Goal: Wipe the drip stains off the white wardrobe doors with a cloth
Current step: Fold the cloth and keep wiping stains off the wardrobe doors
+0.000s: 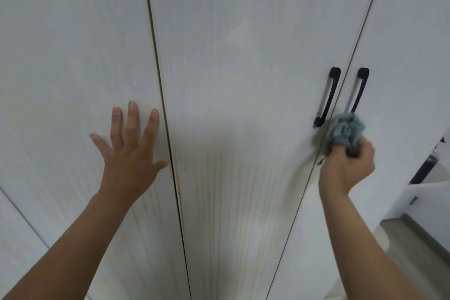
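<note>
The left hand (129, 153) lay flat on the left door (73, 56) at about nine o'clock in the view. Its fingers were spread and straight and held nothing, and its thumb tip was just beside the seam to the middle door (231, 56). At about three o'clock the right hand (345, 168) had its fingers curled tight round a bunched blue-grey cloth (347, 130). It pressed the cloth on the gap between the middle door and the right door (414, 31), at six o'clock from the two black handles (326, 97), and the cloth covered the lower end of the right-hand one.

The drip stains (231, 190) ran as pale brownish streaks down the middle door from the centre towards six o'clock. Fainter ones showed on the left door near seven o'clock.

The step in hand looked like wiping the door edge under the handles, with most of the streaks not yet reached. To do it well, the cloth would probably serve better opened flatter, so that more of its face met the panel. Strokes would best follow the streaks from twelve to six o'clock under firm, even pressure, with a fresh fold turned outward as it soiled. Bracing on the door being wiped would likely steady it.
</note>
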A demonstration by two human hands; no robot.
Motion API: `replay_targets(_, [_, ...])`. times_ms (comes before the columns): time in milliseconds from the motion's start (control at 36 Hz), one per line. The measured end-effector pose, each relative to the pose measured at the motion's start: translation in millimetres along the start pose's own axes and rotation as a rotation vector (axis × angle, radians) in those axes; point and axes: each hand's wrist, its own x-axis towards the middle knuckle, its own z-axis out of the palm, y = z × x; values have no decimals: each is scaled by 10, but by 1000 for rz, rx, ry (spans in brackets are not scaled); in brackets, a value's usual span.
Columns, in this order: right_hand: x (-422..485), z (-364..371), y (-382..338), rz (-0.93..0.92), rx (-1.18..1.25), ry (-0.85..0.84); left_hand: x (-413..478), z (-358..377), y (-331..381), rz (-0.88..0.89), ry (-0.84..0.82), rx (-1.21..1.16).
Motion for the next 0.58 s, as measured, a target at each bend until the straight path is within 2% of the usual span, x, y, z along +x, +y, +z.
replay_targets(56, [288,113,-226,-79,17,13,2,3,4,1,2,4])
replay_targets(139, [541,278,-431,-222,-122,-117,0,6,3,1,9,-2])
replay_targets(222, [556,320,-388,-342,-257,-225,8,-2,12,-5,5,-8])
replay_targets(306, [428,254,-147,-439,-291,-266,7,4,13,-10,8,-12])
replay_targets(500, [147,-113,368,-463,-418,-409,7,-11,20,1,-4,-11])
replay_targets(583, [266,-121,128,-374,-301,-347,11,-20,19,2,-2,-6])
